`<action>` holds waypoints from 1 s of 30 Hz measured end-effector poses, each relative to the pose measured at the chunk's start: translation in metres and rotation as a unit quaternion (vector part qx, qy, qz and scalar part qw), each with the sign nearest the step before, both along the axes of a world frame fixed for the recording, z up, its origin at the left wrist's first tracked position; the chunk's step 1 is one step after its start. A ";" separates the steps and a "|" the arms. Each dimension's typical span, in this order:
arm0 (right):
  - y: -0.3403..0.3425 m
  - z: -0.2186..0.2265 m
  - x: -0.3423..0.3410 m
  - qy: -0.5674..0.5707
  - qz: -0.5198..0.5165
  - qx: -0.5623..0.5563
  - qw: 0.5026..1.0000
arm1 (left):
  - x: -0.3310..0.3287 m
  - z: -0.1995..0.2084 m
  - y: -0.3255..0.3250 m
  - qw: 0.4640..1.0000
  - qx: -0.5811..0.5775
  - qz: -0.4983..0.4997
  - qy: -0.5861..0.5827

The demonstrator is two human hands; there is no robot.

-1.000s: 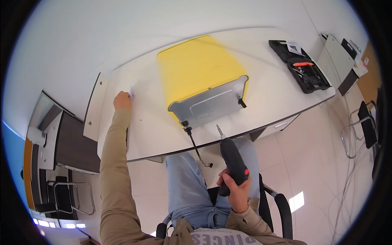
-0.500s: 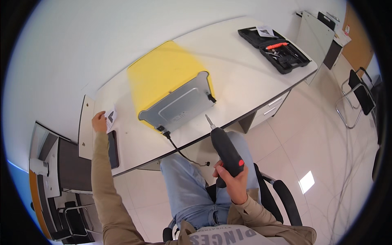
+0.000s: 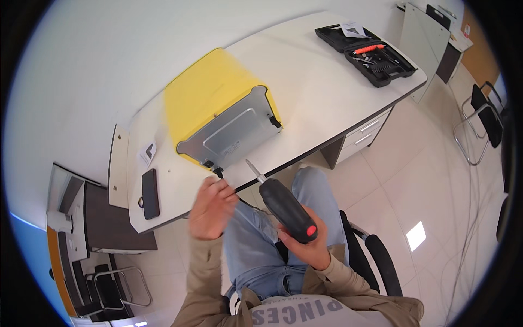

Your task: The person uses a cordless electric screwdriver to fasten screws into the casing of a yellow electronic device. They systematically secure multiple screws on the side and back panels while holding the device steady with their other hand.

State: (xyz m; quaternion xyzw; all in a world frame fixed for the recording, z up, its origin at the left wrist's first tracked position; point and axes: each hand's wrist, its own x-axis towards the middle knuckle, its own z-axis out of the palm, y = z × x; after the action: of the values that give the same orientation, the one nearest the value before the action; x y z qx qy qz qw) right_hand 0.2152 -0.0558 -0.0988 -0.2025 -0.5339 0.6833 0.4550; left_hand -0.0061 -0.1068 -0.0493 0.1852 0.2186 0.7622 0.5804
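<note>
My right hand (image 3: 311, 243) is wrapped around a black electric screwdriver (image 3: 284, 206) with a red spot on its end. Its metal bit points up and left, towards a large yellow box-shaped appliance (image 3: 204, 98) on the desk. The appliance's grey metal panel (image 3: 231, 139) faces me, with a black fitting at each lower corner. My left hand (image 3: 211, 208) is raised at the desk's front edge, just below the black cord's plug (image 3: 218, 172) at the left fitting. Motion smears its fingers, and whether it touches the cord I cannot tell.
An open black tool case (image 3: 381, 76) with an orange flexible shaft (image 3: 369, 49) lies at the desk's far right. A phone (image 3: 150, 193) and a printed leaflet (image 3: 147, 153) lie at the left. My office chair's armrest (image 3: 384, 267) is beside my right arm.
My left hand has left the leaflet and swung right and nearer, to beside the plug. The screwdriver has shifted slightly left and tilted further left in my right hand.
</note>
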 end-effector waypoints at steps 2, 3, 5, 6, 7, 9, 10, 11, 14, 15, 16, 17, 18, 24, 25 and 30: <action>0.000 -0.001 0.010 -0.026 0.008 0.024 0.999 | 0.016 -0.011 0.022 0.998 -0.008 -0.003 -0.057; -0.001 -0.002 0.015 -0.032 0.012 0.019 0.999 | 0.021 -0.013 0.028 0.998 -0.017 -0.003 -0.059; -0.001 -0.006 0.025 -0.037 0.002 0.002 0.999 | 0.032 -0.016 0.044 0.997 -0.043 -0.023 -0.055; 0.001 -0.005 0.028 -0.042 0.002 0.002 0.999 | 0.036 -0.017 0.047 0.998 -0.054 -0.017 -0.042; 0.002 -0.004 0.031 -0.045 -0.001 -0.002 0.999 | 0.039 -0.017 0.050 0.997 -0.067 -0.014 -0.026; 0.005 -0.006 0.034 -0.047 -0.006 0.007 0.999 | 0.039 -0.021 0.051 0.997 -0.069 -0.028 -0.003; 0.007 -0.007 0.034 -0.048 -0.006 0.019 0.999 | 0.035 -0.027 0.050 0.997 -0.057 -0.044 0.002; 0.008 -0.009 0.033 -0.050 -0.006 0.030 0.998 | 0.032 -0.030 0.049 0.997 -0.045 -0.060 0.007; 0.008 -0.013 0.034 -0.046 0.006 0.033 0.998 | 0.029 -0.029 0.047 0.995 -0.047 -0.082 -0.011; 0.007 -0.013 0.034 -0.048 0.007 0.026 0.998 | 0.029 -0.029 0.047 0.996 -0.054 -0.075 -0.013; 0.007 -0.012 0.035 -0.050 0.008 0.020 0.999 | 0.030 -0.028 0.046 0.996 -0.060 -0.068 -0.014; 0.006 -0.011 0.035 -0.052 0.009 0.013 0.999 | 0.031 -0.027 0.046 0.996 -0.066 -0.061 -0.016; 0.006 -0.010 0.036 -0.058 0.013 0.011 0.998 | 0.033 -0.025 0.046 0.996 -0.067 -0.060 -0.012; 0.008 -0.002 0.042 -0.087 0.024 0.012 0.996 | 0.028 -0.026 0.045 0.995 -0.064 -0.076 0.004; 0.009 -0.002 0.042 -0.087 0.027 0.018 0.996 | 0.026 -0.026 0.045 0.995 -0.061 -0.081 0.007; 0.014 0.003 0.047 -0.094 0.036 0.014 0.995 | 0.022 -0.024 0.048 0.993 -0.073 -0.073 0.062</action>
State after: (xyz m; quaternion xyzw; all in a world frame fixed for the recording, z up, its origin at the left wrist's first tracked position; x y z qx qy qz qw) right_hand 0.2624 -0.0421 -0.0961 -0.2404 -0.5907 0.6699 0.3802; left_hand 0.0157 -0.0588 -0.0734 0.2044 0.2947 0.6873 0.6317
